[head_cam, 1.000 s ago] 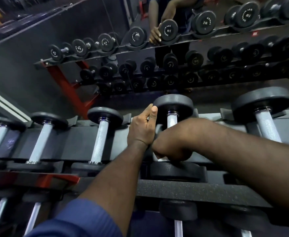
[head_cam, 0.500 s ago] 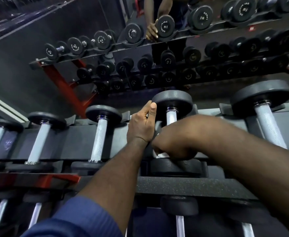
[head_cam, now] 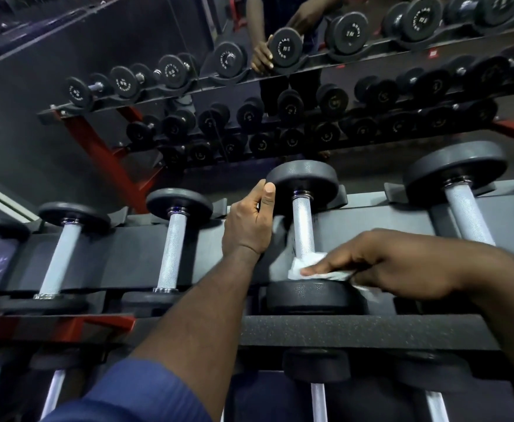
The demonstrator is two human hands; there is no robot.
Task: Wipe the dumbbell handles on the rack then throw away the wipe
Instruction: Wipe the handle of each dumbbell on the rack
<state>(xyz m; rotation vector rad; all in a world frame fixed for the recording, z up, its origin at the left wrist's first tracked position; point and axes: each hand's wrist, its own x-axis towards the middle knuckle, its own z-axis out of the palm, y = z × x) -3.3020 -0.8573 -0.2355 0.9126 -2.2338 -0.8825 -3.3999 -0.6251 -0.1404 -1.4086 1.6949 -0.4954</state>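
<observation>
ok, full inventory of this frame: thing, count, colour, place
dumbbells: five on top tier, black heads, silver handles; more below, partly hidden
wiped dumbbell: one, centre
wipe: one, white, at that handle's near end
rack: one, black with red frame
mirror: one, behind, reflecting the rack
left hand: gripping far head of the wiped dumbbell
right hand: pressing the wipe on the handle

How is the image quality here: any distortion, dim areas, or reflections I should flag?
Head view: wide-angle lens bows the rack edges; lighting is dim, lower tier nearly lost in shadow; the mirror behind doubles the dumbbells and the person's arms; centre is sharp, with knurling readable on the handle, the left hand and right hand pressing the wipe crisp.
</observation>
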